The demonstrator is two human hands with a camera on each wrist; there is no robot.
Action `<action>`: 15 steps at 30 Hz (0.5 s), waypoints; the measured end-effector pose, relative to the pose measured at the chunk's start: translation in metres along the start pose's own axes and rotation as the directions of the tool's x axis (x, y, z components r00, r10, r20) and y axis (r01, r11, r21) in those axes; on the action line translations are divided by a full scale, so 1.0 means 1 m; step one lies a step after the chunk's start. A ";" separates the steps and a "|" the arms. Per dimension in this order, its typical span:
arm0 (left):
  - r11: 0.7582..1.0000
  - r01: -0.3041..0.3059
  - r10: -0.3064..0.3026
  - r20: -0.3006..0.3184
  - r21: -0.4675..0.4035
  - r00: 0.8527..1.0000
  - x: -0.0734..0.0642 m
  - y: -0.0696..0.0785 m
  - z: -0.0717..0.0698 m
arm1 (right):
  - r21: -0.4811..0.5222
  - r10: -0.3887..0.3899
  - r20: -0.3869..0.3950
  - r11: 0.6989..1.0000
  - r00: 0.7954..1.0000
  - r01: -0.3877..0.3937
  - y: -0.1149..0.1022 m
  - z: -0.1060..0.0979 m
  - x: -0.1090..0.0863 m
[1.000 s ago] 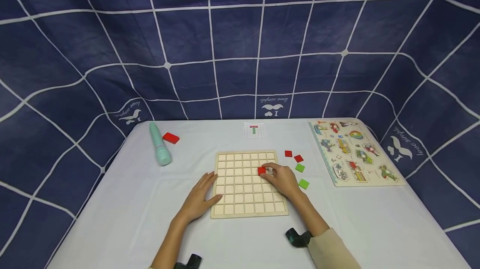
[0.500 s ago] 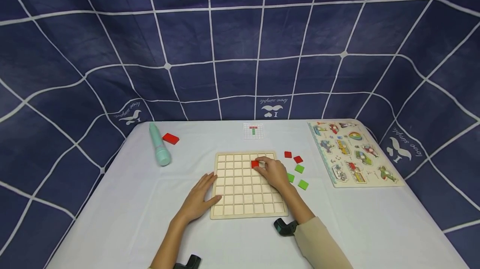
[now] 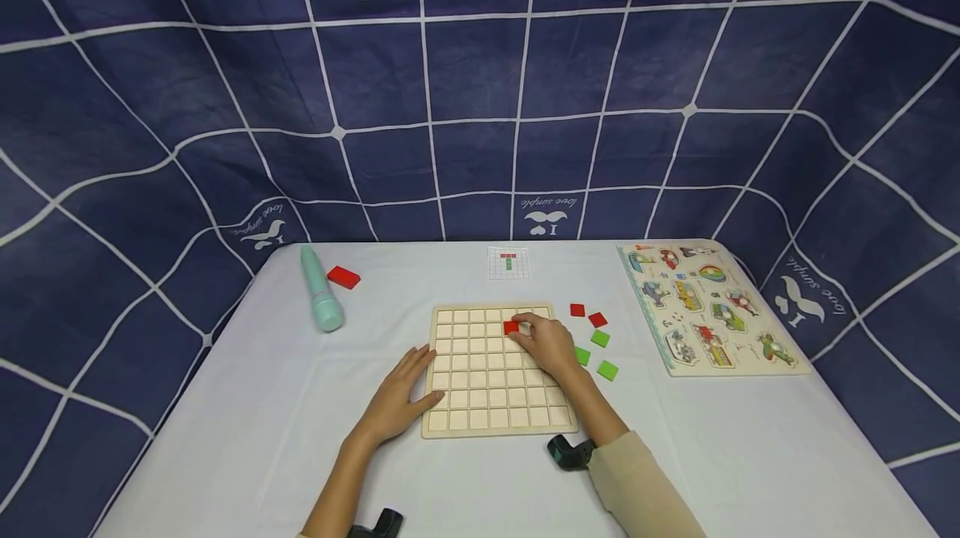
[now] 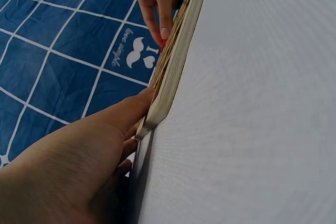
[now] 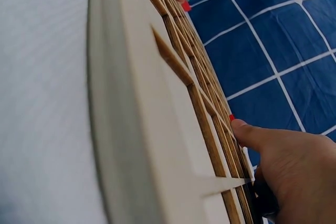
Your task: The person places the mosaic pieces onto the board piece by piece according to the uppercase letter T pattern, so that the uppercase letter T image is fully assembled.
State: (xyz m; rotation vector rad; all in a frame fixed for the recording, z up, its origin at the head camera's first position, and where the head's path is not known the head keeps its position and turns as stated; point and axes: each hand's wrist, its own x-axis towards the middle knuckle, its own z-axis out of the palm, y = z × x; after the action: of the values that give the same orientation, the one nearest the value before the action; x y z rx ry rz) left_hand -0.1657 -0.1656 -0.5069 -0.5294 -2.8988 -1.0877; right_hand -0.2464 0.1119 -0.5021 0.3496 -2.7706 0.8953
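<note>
A wooden grid board [image 3: 487, 396] lies on the white tabletop in the head view. My right hand [image 3: 550, 346] pinches a small red square tile [image 3: 511, 327] between thumb and fingers, over the board's second row from the far side, a little right of centre. A bit of that red tile [image 5: 231, 117] shows at the thumb tip in the right wrist view; whether it lies fully in a cell I cannot tell. My left hand [image 3: 397, 395] rests along the board's left edge, fingers extended, thumb touching the rim. The left wrist view shows the left hand [image 4: 84, 156] against the board's corner.
Right of the board lie red tiles [image 3: 577, 310] and green tiles [image 3: 607, 371]. A pattern card [image 3: 508, 263] sits behind it. A picture puzzle board [image 3: 712, 305] lies at right. At far left are a mint-green cylindrical object [image 3: 321, 292] and a red block [image 3: 343, 276].
My right hand has carried the red tile left and farther back on the board, then stayed still over the last half second. A green tile beside the wrist has come into view. The left hand stays put.
</note>
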 end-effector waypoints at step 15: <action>1.000 -0.003 0.003 0.005 -0.011 1.000 -0.001 -0.001 -0.001 | 0.045 -0.016 -0.008 0.999 1.000 0.016 0.000 -0.002 -0.002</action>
State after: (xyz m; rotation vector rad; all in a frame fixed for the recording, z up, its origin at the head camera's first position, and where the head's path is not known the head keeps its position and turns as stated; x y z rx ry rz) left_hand -0.1650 -0.1672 -0.5067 -0.5375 -2.8975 -1.1040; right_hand -0.2438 0.1132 -0.5010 0.3743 -2.7407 0.9541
